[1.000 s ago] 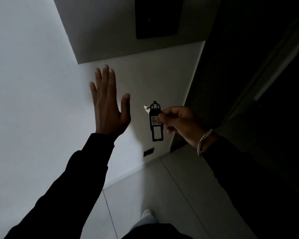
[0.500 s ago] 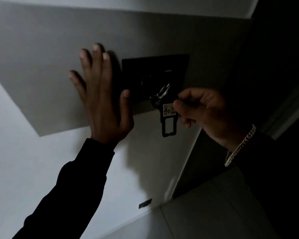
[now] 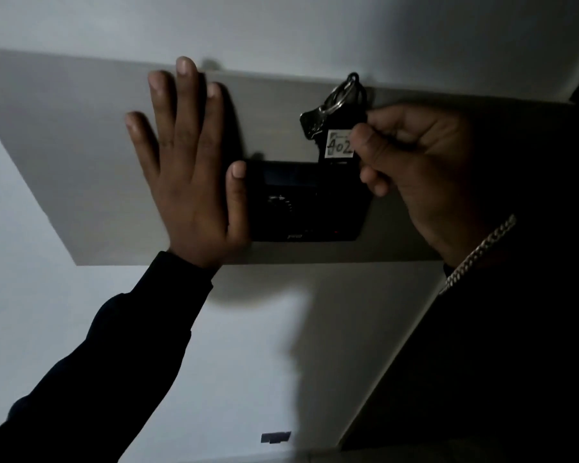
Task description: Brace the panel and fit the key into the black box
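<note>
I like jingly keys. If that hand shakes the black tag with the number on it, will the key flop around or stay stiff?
The key would probably flop: it hangs from a metal ring, not fixed to the black tag. The tag itself looks flat and rigid, so it likely stays stiff in the right hand, whose fingers pinch it. The bunch seems light, since a pinch holds it up.

left hand (image 3: 194, 182) flanks black wall unit (image 3: 311, 202) — key tag (image 3: 340, 147) crowds its top

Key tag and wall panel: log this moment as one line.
left hand: flat on grey panel | right hand: pinches key tag above black wall unit | key ring: up
</note>
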The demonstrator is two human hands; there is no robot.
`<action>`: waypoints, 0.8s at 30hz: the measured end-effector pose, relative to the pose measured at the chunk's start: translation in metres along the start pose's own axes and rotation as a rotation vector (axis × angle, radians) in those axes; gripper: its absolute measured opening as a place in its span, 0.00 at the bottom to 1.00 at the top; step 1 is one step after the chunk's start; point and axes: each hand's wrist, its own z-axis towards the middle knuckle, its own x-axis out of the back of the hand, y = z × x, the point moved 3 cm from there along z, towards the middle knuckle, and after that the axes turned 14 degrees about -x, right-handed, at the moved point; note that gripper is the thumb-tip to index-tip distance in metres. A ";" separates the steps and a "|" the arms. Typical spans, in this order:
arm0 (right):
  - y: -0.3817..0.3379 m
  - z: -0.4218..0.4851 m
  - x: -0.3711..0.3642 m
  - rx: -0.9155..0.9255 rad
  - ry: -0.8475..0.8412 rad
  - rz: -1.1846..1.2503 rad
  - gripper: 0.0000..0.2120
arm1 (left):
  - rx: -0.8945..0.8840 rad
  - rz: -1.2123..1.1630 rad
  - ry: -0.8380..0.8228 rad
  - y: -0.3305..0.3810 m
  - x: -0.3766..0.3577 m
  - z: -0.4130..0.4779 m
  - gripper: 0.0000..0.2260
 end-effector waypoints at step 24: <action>0.023 -0.010 0.002 0.011 0.157 -0.141 0.06 | -0.115 0.239 -0.050 -0.012 -0.004 -0.005 0.28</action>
